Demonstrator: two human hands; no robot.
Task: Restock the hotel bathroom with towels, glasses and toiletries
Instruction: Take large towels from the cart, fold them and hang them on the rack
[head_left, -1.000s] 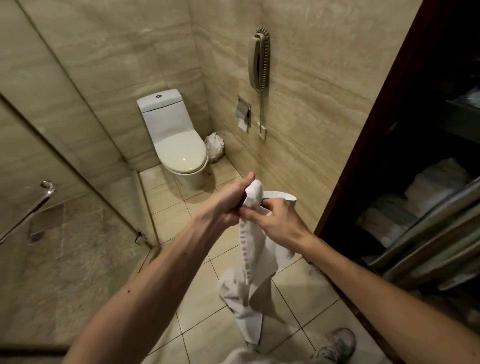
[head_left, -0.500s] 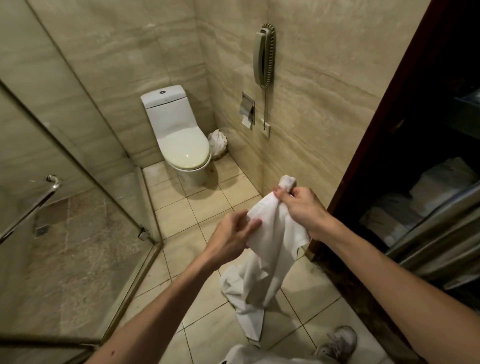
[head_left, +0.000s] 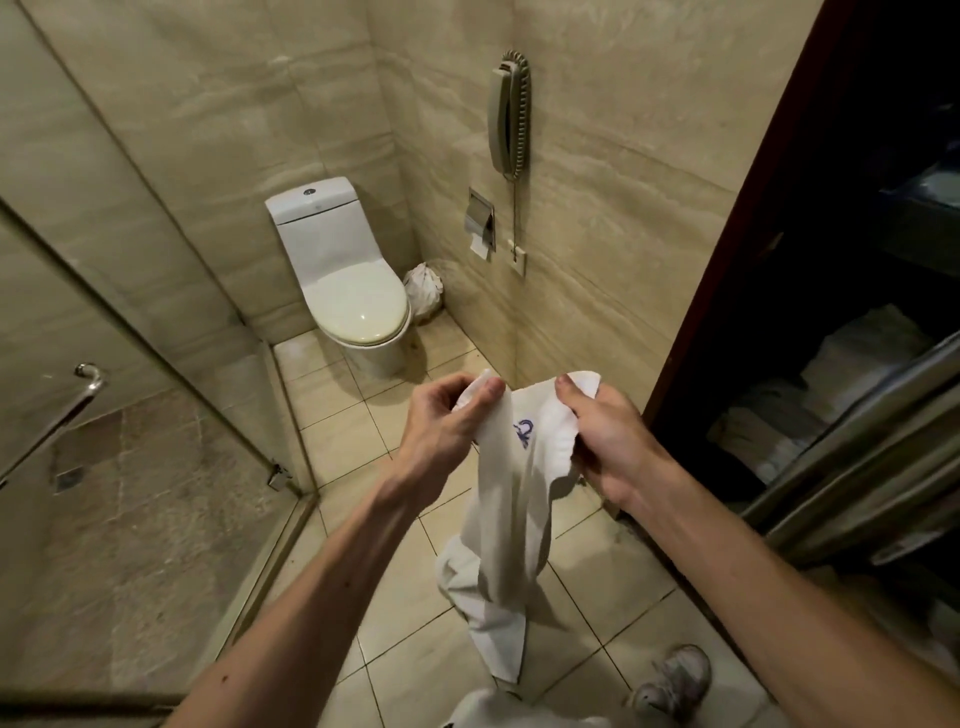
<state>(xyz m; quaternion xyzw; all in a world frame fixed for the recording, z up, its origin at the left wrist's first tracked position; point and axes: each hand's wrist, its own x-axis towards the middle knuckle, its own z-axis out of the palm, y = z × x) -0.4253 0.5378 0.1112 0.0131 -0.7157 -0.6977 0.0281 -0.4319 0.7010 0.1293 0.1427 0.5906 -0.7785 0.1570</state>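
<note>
The left hand (head_left: 447, 421) and right hand (head_left: 602, 441) each pinch the top edge of a white towel (head_left: 509, 519). Between the fingers (head_left: 485, 397) sits a blue embroidered mark (head_left: 523, 432), too small to read. Below them the towel hangs toward the tiled floor (head_left: 405, 654).

Tile floor (head_left: 395, 644) free betw. shower glass (head_left: 130, 415) & cabinet (head_left: 727, 291); toilet (head_left: 358, 306) ahead.
</note>
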